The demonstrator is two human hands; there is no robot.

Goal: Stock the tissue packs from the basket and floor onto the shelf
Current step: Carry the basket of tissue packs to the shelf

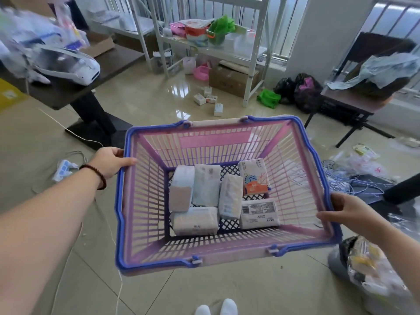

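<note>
I hold a pink basket (pixel 145 201) with a blue rim in front of me, above the floor. My left hand (pixel 111 161) grips its left rim and my right hand (pixel 347 209) grips its right rim. Several tissue packs lie in the bottom: white ones (pixel 205 185) and one with an orange and blue print (pixel 254 176). More small tissue packs (pixel 208 100) lie scattered on the tiled floor ahead. Behind them stands a white metal shelf (pixel 254 53) with pink, orange and green items on its middle level.
A dark table (pixel 75 92) with a white device stands at the left. Another table (pixel 354 101) with crumpled cloth is at the right. Black bags (pixel 302 89) and a cardboard box (pixel 231 79) sit by the shelf. Cables and plastic bags (pixel 363 169) litter the floor to the right.
</note>
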